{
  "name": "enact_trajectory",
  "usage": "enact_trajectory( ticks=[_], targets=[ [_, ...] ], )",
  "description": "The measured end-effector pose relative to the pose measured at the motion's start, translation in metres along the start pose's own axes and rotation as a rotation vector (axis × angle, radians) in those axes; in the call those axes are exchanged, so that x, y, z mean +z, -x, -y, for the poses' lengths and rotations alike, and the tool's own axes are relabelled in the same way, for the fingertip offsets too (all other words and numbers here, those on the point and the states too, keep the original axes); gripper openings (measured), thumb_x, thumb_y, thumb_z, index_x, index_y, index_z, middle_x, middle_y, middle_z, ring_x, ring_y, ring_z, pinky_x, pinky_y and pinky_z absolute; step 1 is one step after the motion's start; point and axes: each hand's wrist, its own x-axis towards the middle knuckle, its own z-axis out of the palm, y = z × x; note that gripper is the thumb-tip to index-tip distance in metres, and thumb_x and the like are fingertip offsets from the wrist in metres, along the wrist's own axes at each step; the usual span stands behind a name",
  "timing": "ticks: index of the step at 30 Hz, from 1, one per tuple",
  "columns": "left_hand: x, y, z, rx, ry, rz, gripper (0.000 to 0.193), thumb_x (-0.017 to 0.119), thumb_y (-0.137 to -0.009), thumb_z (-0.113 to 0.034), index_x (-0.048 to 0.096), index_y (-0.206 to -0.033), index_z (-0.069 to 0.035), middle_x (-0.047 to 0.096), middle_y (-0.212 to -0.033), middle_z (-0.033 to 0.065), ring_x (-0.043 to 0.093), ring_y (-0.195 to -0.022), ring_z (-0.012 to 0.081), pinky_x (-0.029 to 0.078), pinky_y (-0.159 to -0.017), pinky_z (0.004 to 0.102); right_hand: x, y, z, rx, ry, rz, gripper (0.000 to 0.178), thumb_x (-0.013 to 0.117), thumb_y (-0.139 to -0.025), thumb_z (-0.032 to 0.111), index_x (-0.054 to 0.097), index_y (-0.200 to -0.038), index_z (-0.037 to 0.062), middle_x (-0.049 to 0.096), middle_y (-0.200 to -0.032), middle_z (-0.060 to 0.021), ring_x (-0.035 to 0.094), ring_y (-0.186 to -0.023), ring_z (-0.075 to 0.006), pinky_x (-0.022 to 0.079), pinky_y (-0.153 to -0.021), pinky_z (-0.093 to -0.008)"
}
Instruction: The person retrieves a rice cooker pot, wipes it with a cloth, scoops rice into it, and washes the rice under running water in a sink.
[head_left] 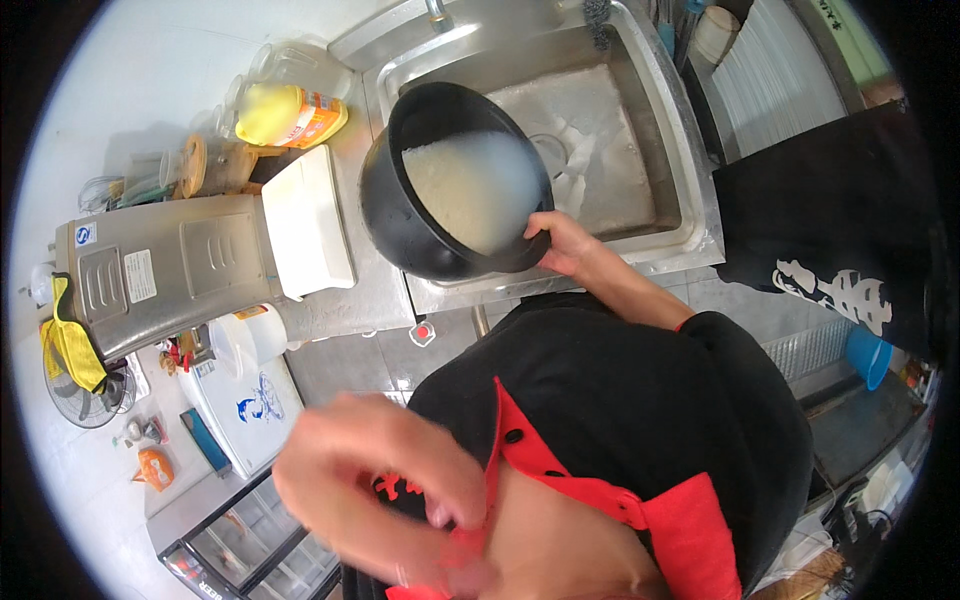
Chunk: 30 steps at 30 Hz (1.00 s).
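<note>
A large black pot [385, 185] tilts over the left rim of the metal sink [685, 150]. Inside it, pale grains like rice [450, 200] lie under cloudy white water. My right hand [562, 243] grips the pot's near right rim, thumb over the edge. Close to the camera, at the lower left, my left hand [375, 470] is raised in front of my chest, curved and blurred. It is away from the pot; its fingers are smeared, and I see nothing clearly held in it.
A white lidded box [308, 222] and a yellow-orange package [292, 116] stand left of the pot. The faucet [437, 12] rises behind the sink. Black cloth with a pale print [825, 230] is at the right. A white bucket [247, 338] sits lower left.
</note>
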Motion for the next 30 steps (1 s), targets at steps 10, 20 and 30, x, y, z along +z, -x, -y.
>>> enact_trajectory(
  ticks=[10,20,30],
  targets=[
    [0.009,-0.011,0.011,0.039,0.211,0.185,0.033,0.056,-0.070,0.014,0.064,-0.085,-0.015,0.056,-0.077,0.0129,0.059,-0.054,0.0160,0.046,-0.042,0.0217,0.009,0.006,0.004,-0.026,-0.045,0.040,0.018,0.051,-0.065,0.001,0.053,-0.083,0.0008,0.055,-0.078,-0.0050,0.055,-0.069,-0.0176,0.046,-0.064,-0.0284],
    [0.031,-0.013,0.014,0.026,0.133,0.074,0.009,0.064,-0.073,-0.002,0.064,-0.075,-0.010,0.051,-0.070,0.0099,0.047,-0.048,0.0108,0.032,-0.040,0.0183,0.007,0.006,0.002,-0.019,-0.052,0.065,0.019,0.050,-0.065,-0.001,0.054,-0.084,-0.0023,0.057,-0.082,-0.0085,0.058,-0.074,-0.0195,0.049,-0.070,-0.0316],
    [0.028,-0.013,0.020,0.044,0.202,0.124,0.010,0.064,-0.072,-0.002,0.064,-0.076,-0.011,0.052,-0.070,0.0100,0.047,-0.047,0.0106,0.033,-0.040,0.0181,0.003,0.005,0.001,-0.027,-0.082,0.082,0.020,0.050,-0.065,-0.002,0.053,-0.085,-0.0011,0.056,-0.084,-0.0078,0.058,-0.076,-0.0203,0.048,-0.074,-0.0329]
  ],
)
